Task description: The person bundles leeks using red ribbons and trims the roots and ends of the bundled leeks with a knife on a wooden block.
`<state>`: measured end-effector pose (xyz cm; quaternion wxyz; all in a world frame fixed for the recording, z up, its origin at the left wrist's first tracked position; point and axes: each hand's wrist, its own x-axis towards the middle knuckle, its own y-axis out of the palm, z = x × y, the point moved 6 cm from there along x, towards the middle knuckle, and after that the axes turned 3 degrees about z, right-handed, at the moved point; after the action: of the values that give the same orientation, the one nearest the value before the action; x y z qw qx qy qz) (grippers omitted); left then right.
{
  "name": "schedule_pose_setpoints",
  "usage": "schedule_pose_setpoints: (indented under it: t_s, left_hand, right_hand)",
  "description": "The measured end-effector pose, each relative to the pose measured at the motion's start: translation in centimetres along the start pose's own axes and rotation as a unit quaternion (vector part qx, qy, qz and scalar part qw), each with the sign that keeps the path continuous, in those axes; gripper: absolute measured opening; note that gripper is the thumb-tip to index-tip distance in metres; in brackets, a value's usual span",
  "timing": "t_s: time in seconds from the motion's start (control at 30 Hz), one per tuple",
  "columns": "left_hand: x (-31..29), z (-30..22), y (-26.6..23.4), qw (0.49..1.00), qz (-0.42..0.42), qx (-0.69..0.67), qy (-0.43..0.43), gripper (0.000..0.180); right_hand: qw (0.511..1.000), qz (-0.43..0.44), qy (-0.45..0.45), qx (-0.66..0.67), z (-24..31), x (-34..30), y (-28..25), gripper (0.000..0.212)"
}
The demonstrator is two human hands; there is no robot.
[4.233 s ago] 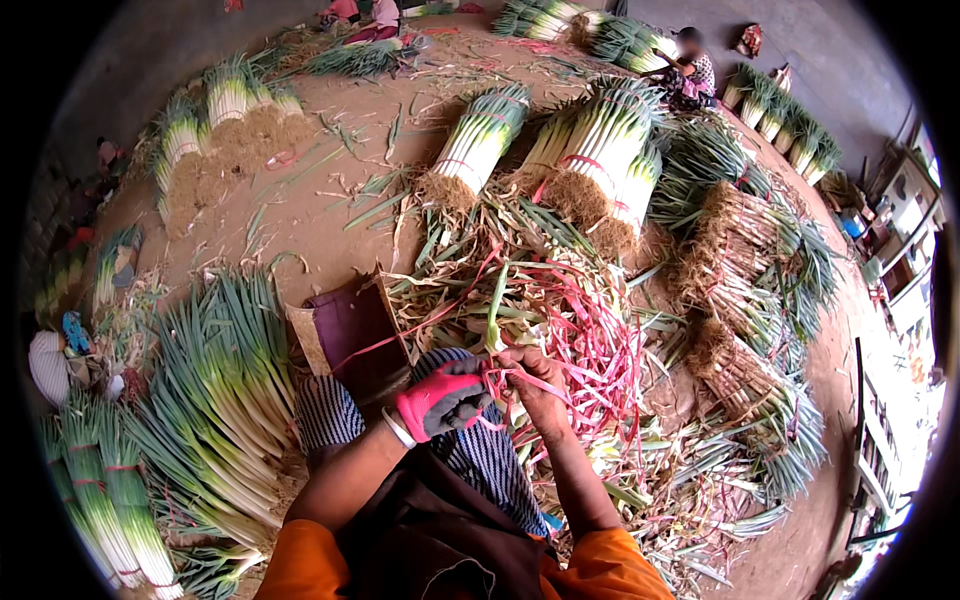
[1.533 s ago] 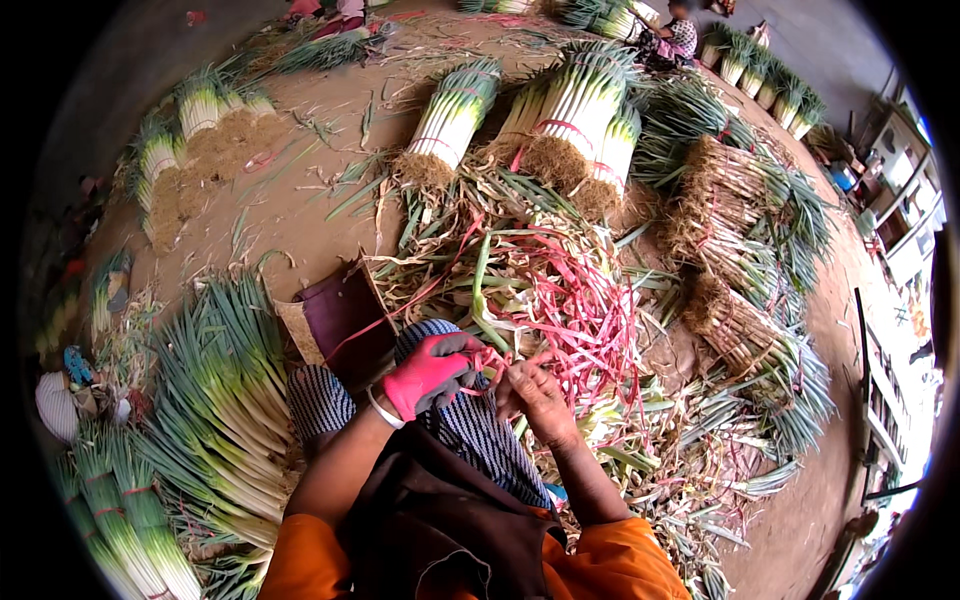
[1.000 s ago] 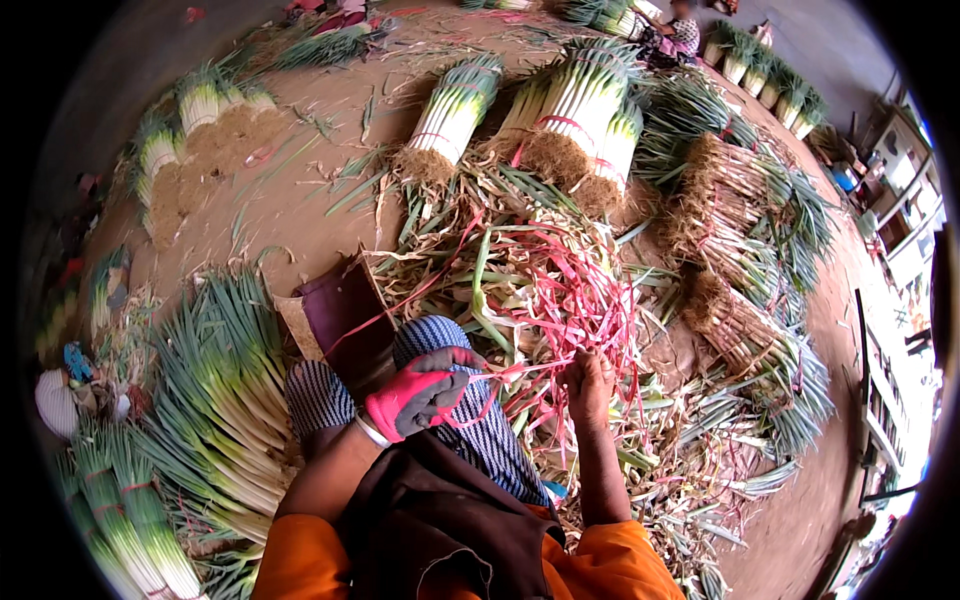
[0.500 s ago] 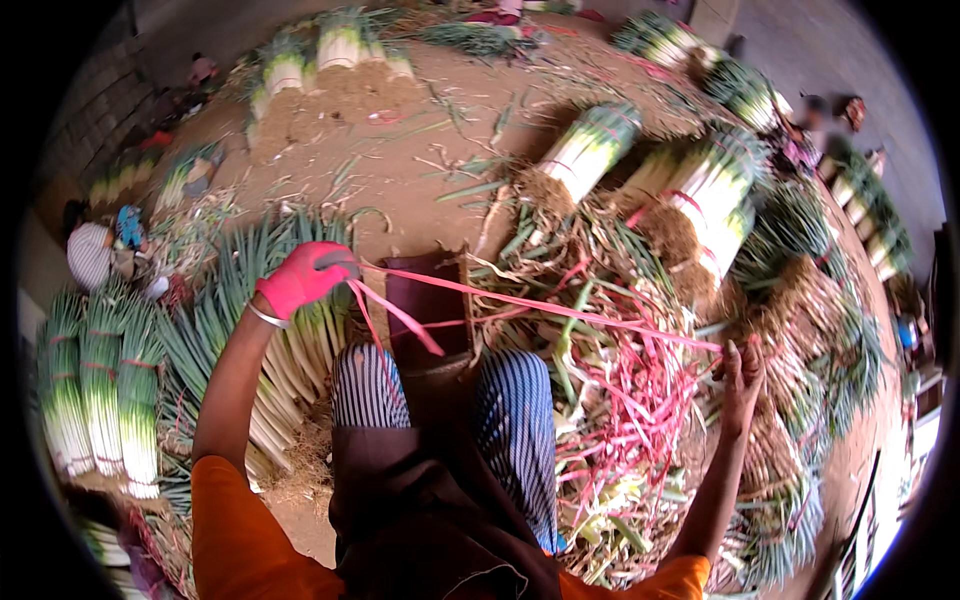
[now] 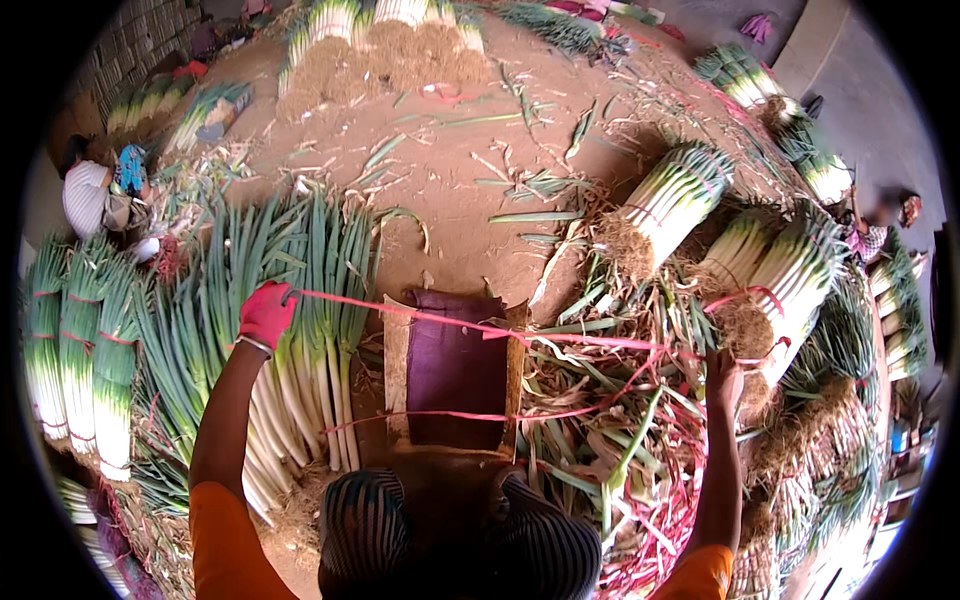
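My left hand [image 5: 266, 315], in a pink glove, is closed on one end of a pink plastic strip [image 5: 430, 317]. The strip runs taut, slightly downhill, to my bare right hand [image 5: 724, 378], which grips its other end with the fingers partly hidden. Below the strip, between my hands, stands a low wooden frame [image 5: 397, 370] with purple cloth [image 5: 455, 375] across it. A second pink strand [image 5: 460, 414] lies over the cloth. Beside my left hand rests a large spread of loose leeks [image 5: 325, 370], roots toward me.
Bound leek bundles [image 5: 90, 350] stand at far left, near a seated person [image 5: 90, 200]. Tied bundles [image 5: 680, 200] lie at right, above trimmed leaves [image 5: 580, 400] and tangled pink strips [image 5: 665, 525]. More bundles [image 5: 400, 12] stand at the back on the brown floor [image 5: 430, 190].
The view has tipped forward, so the frame and leeks show more fully. My hands still stretch the strip between them; the loose end hanging from my left hand no longer shows.
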<state>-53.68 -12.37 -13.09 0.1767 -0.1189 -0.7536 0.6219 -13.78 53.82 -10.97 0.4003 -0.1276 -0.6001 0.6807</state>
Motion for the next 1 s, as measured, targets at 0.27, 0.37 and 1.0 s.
schedule_pose_setpoints:
  t_s: [0.27,0.37,1.0]
  left_hand:
    - [11.7,-2.9,15.5,0.997,0.024,0.060,-0.048,0.019]
    - [13.8,-3.5,21.0,0.992,0.059,0.065,-0.086,0.023]
    - [-10.6,14.9,15.5,0.788,0.223,-0.481,-0.314,0.058]
  right_hand:
    - [0.995,0.025,0.091,-0.044,2.5,12.5,14.5,0.034]
    - [0.994,0.071,0.052,0.061,1.3,13.2,21.5,0.037]
    - [0.952,0.176,0.033,0.248,-1.7,-9.2,4.3,0.017]
